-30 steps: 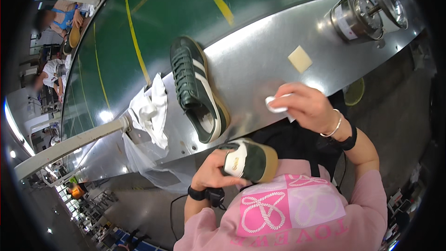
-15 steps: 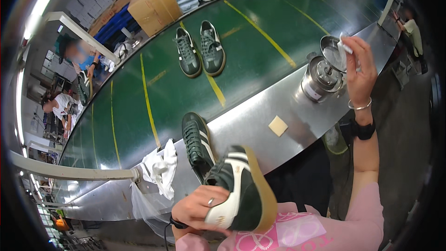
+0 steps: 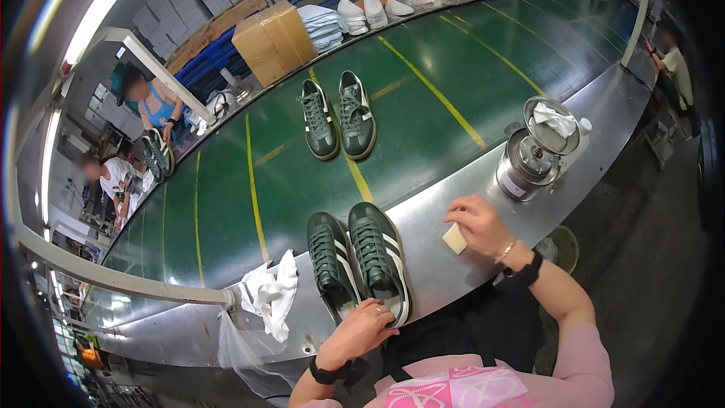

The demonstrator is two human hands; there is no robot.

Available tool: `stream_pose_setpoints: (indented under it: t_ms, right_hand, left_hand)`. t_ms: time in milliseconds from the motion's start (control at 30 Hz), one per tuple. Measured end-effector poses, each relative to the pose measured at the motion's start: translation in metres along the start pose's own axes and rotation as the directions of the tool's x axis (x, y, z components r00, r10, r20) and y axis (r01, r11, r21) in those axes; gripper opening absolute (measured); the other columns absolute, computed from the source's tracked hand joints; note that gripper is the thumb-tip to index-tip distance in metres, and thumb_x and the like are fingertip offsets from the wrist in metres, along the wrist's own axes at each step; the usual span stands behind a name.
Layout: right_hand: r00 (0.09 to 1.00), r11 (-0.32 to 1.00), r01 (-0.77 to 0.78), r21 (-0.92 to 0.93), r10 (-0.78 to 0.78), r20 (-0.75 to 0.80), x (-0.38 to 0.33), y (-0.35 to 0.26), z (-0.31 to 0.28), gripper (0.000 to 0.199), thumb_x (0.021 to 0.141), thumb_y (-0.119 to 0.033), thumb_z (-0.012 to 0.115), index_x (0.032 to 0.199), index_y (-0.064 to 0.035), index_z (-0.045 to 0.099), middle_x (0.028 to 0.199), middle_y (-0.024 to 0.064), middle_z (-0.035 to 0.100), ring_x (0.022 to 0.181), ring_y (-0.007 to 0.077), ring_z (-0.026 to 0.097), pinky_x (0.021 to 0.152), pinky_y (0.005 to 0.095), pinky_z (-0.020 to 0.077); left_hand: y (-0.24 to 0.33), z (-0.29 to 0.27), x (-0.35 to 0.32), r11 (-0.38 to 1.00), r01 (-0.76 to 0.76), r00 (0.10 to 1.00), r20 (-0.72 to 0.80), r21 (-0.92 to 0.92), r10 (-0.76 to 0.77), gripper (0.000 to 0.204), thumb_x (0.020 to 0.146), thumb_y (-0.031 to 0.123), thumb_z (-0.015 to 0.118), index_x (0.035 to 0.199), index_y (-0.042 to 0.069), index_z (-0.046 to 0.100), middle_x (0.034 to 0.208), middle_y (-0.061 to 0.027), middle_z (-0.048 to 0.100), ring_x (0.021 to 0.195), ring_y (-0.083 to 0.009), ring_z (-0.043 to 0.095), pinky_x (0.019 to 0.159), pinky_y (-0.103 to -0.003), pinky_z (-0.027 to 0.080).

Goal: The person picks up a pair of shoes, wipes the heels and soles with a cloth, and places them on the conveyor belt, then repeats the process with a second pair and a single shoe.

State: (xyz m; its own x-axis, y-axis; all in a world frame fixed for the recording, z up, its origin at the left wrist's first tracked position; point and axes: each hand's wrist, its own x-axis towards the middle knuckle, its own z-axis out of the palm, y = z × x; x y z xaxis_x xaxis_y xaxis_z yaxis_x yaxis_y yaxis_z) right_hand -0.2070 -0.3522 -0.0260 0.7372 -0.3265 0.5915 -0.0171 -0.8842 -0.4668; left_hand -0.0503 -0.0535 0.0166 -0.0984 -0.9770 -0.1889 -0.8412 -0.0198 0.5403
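Observation:
Two dark green sneakers with white stripes stand side by side on the metal ledge, toes pointing away from me. My left hand point(image 3: 364, 326) grips the heel collar of the right-hand sneaker point(image 3: 376, 245), fingers at its opening. The left-hand sneaker point(image 3: 325, 253) rests beside it. My right hand point(image 3: 481, 225) is closed at a small beige square block point(image 3: 455, 239), fingers curled over its upper edge; part of the block is hidden. Beyond that hand stands a metal dispenser can point(image 3: 521, 170) with a round dish point(image 3: 540, 140) on top, holding a crumpled white cloth point(image 3: 553, 119).
Another pair of green sneakers point(image 3: 358, 125) stands on the green conveyor belt point(image 3: 423, 151). A white rag point(image 3: 270, 291) lies left of my sneakers near a white rail point(image 3: 151, 281). A cardboard box point(image 3: 273, 44) sits beyond the belt. People work at far left and right.
The sneaker in my left hand has come down onto the ledge beside its mate. My right hand has left the white cloth in the dish and moved to the beige block.

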Motion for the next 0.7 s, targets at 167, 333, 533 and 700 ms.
stream_pose_setpoints:
  t_ms: [167, 333, 533, 700]
  right_hand:
    - [0.989, 0.985, -0.138, 0.106, 0.131, 0.075, -0.011, 0.052, 0.058, 0.016, 0.084, -0.002, 0.063, 0.095, -0.0088, 0.072, 0.099, 0.0091, 0.066, 0.096, 0.0293, 0.063, 0.082, 0.0382, 0.0527]
    - [0.867, 0.853, -0.496, 0.160, 0.498, 0.030, -0.003, 0.078, 0.078, 0.013, 0.092, -0.012, 0.061, 0.097, -0.0089, 0.073, 0.093, 0.0101, 0.067, 0.081, 0.0299, 0.066, 0.074, 0.0376, 0.0529]
    - [0.827, 0.828, -0.560, -0.012, 0.558, -0.073, 0.010, 0.065, 0.086, 0.010, 0.091, -0.014, 0.060, 0.093, -0.0119, 0.070, 0.089, 0.0087, 0.064, 0.075, 0.0316, 0.065, 0.068, 0.0415, 0.0524]
    - [0.862, 0.862, -0.505, -0.036, 0.502, -0.070, 0.007, 0.068, 0.086, 0.009, 0.089, -0.011, 0.059, 0.093, -0.0119, 0.067, 0.090, 0.0088, 0.064, 0.073, 0.0331, 0.065, 0.066, 0.0440, 0.0520]
  left_hand:
    - [0.004, -0.016, -0.023, 0.987, 0.114, 0.981, -0.141, -0.116, -0.130, 0.029, 0.085, 0.026, 0.075, 0.101, 0.004, 0.067, 0.092, -0.0110, 0.067, 0.090, -0.0301, 0.064, 0.088, -0.040, 0.049]
    - [-0.001, -0.013, -0.027, 0.850, 0.491, 0.771, -0.359, -0.193, -0.527, 0.070, 0.084, 0.035, 0.078, 0.140, 0.009, 0.045, 0.086, -0.0142, 0.068, 0.073, -0.0379, 0.065, 0.065, -0.043, 0.052]
    - [-0.034, -0.002, 0.003, 0.760, 0.642, 0.754, -0.096, -0.103, -0.650, 0.091, 0.084, 0.041, 0.072, 0.152, 0.007, 0.021, 0.079, -0.0280, 0.066, 0.076, -0.0481, 0.066, 0.069, -0.053, 0.053]
    - [-0.064, -0.002, 0.002, 0.768, 0.624, 0.752, -0.155, -0.147, -0.641, 0.085, 0.080, 0.031, 0.066, 0.152, 0.008, 0.027, 0.069, -0.0219, 0.067, 0.067, -0.0446, 0.066, 0.066, -0.052, 0.054]
